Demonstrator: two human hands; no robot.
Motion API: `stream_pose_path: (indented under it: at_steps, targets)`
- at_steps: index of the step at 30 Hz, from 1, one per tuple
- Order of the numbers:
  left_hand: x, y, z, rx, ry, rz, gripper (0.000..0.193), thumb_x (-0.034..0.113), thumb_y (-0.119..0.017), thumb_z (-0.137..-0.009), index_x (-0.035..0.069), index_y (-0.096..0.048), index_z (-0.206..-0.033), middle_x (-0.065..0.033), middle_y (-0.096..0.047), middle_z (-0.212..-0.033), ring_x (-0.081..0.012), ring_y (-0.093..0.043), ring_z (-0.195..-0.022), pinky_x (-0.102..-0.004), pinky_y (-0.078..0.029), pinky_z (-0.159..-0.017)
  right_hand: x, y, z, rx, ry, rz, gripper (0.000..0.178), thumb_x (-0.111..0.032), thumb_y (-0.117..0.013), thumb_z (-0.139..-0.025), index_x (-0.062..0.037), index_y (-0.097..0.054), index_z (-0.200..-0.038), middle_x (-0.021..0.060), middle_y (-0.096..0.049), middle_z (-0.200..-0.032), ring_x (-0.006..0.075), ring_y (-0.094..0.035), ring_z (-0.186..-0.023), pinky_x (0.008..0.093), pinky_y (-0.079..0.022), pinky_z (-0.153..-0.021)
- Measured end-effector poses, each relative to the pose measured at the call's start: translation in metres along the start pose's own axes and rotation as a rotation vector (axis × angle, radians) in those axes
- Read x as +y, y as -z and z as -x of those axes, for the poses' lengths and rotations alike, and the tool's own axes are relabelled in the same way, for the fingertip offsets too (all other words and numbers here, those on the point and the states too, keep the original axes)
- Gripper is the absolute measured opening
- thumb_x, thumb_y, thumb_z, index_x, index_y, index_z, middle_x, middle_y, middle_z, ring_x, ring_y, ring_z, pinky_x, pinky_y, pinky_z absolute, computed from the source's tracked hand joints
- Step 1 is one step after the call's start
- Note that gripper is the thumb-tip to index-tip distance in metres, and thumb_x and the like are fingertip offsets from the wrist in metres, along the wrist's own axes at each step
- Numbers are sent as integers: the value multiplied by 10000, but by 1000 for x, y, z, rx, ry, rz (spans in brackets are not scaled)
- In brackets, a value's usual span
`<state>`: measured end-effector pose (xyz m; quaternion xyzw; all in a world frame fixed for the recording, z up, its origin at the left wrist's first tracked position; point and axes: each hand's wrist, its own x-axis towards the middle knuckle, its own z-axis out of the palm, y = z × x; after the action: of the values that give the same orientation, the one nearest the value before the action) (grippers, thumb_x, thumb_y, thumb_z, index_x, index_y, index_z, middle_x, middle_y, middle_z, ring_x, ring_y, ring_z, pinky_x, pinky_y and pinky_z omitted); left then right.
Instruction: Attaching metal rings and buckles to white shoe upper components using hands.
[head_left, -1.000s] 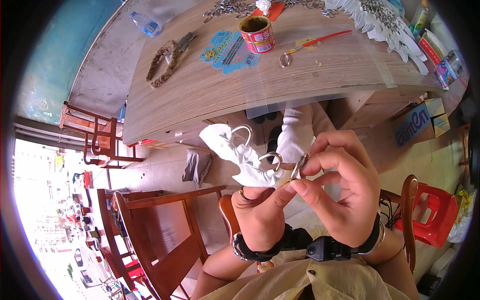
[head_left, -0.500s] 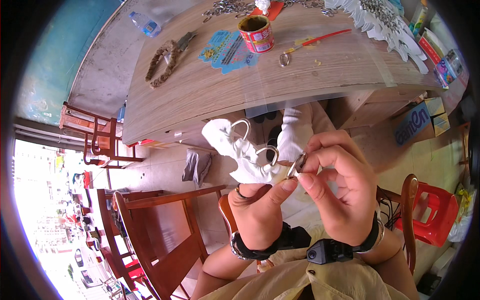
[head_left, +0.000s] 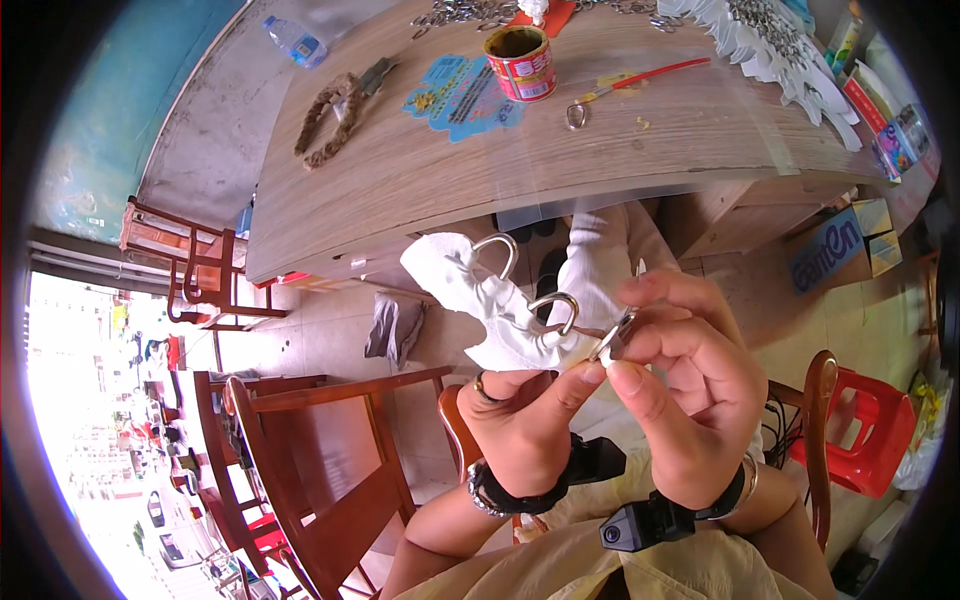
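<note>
My left hand [head_left: 525, 430] is closed on the lower end of a white fabric strip [head_left: 440, 275], which fans out up and to the left. Two curved metal rings, an upper ring [head_left: 512, 250] and a lower ring [head_left: 572, 308], stand out from the strip's right side. My right hand [head_left: 690, 400] pinches another metal ring [head_left: 615, 335] between thumb and fingers at the strip's edge, the thumbs nearly touching. A small pale pointed tip shows above the right fingers; I cannot make out what it is.
On the wooden table [head_left: 400, 190] stand a red can [head_left: 520, 65], a red-handled brush [head_left: 650, 75] and a loose ring [head_left: 576, 116]. Finished-looking white strips [head_left: 770, 70] with metal rings pile at the far right. Wooden chairs [head_left: 320, 470] and a red stool [head_left: 860, 430] flank me.
Both hands have shifted slightly right and down in the picture. The right index finger has lifted away from the pinched ring, and a pale pointed tip now shows above it.
</note>
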<state>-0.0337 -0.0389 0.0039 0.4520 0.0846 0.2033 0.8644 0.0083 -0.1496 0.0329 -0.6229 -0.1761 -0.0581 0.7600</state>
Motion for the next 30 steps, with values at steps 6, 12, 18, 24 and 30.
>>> stream_pose_path:
  at_steps: [6, 12, 18, 24, 30]
  targets:
    - [-5, 6, 3, -41, -93, -46, 279, -86, -692, -776, -37, -656, -1049, -116, -669, -1060, -186, -623, -973, -338, -486, -888, -3, -1, 2, -13, 80, 54, 88, 24, -675, -774, 47, -626, -843, 201, -585, -1115, 203, -628, -843, 288, -491, -752]
    - [3, 5, 5, -33, -178, -157, 338, -142, -699, -744, -79, -641, -1071, -150, -671, -1050, -174, -627, -944, -305, -491, -856, 1, 3, -1, -110, 499, 516, 156, 9, -688, -745, 10, -626, -889, 189, -536, -1114, 231, -570, -864, 288, -468, -672]
    - [0, 9, 3, -44, -255, -192, 327, -146, -698, -739, -68, -655, -1053, -149, -674, -1060, -174, -630, -947, -313, -480, -863, 1, 3, -7, -107, 635, 636, 178, 19, -703, -701, -10, -648, -867, 168, -551, -1063, 226, -530, -775, 274, -436, -592]
    - [4, 7, 5, -11, -213, -264, 342, -137, -729, -711, -52, -668, -1036, -132, -685, -1028, -180, -632, -938, -326, -467, -878, -6, 3, -6, -127, 316, 344, 134, -24, -709, -708, 8, -641, -819, 176, -514, -1073, 202, -516, -819, 278, -421, -694]
    - [6, 12, 6, -53, -283, -404, 335, -117, -757, -683, -46, -677, -1000, -131, -693, -987, -176, -643, -893, -316, -486, -834, -16, -3, 0, -64, 44, 125, 142, -95, -695, -740, 15, -631, -804, 138, -463, -1088, 170, -454, -930, 304, -351, -854]
